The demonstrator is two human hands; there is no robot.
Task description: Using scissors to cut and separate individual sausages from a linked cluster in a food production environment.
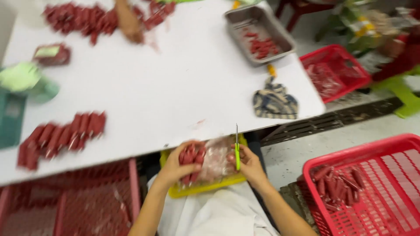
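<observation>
Nearest, on the lap, a yellow tray [205,189] carries a clear bag. The left hand [177,164] is closed around a bundle of sausages [190,158]; the right hand [249,164] grips small green scissors [237,150], blade pointing up. To the right, a red basket [385,153] is only partly filled. On the tabletop [175,87], loose sausages wait at left. Far off, another person's hand [129,24] sorts a pile. Blur hides details; the bag's content is unclear.
</observation>
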